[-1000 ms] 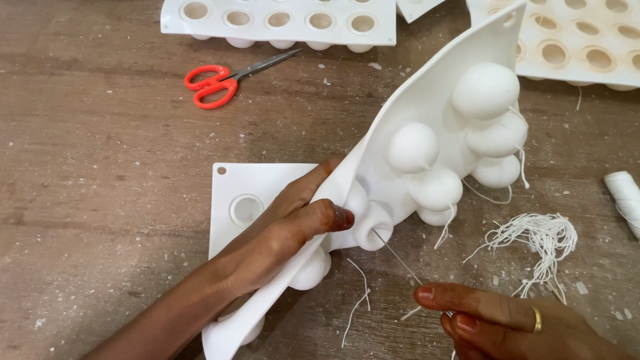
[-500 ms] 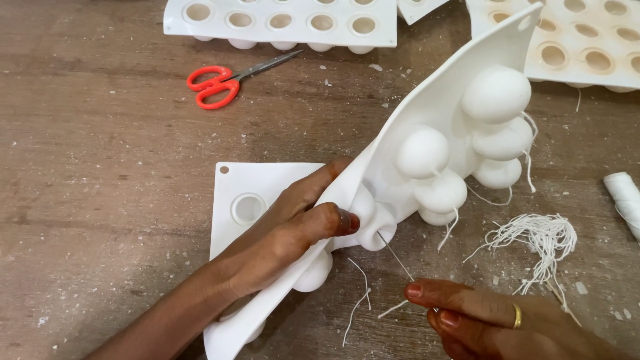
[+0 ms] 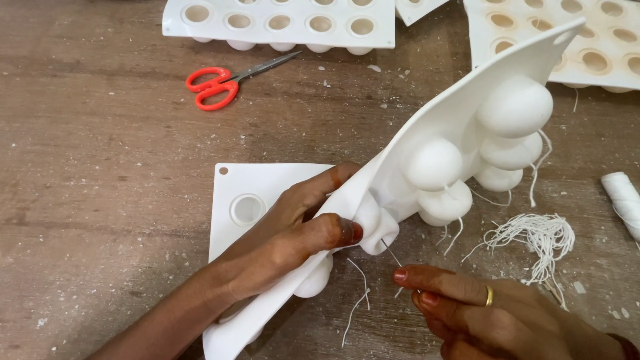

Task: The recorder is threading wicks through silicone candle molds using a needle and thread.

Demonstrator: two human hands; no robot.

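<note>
My left hand (image 3: 293,230) grips a white flexible mould sheet (image 3: 453,127) with round bulbous cups, bent up so its underside faces me. The thumb presses beside one cup (image 3: 375,223) near the fold. My right hand (image 3: 480,310), wearing a ring, pinches a thin needle or pin (image 3: 392,255) whose tip touches that cup. Short white wick strings hang from several cups. A second flat white mould (image 3: 260,190) lies on the table under the left hand.
Red-handled scissors (image 3: 223,83) lie at the upper left. White cavity moulds (image 3: 280,20) and a cream one (image 3: 600,47) line the far edge. A bundle of cut white strings (image 3: 540,240) and a thread spool (image 3: 623,197) lie at right on the wooden table.
The bent mould has tipped slightly further up and right. My right hand has moved left and up, bringing the needle closer to the cup by my left thumb.
</note>
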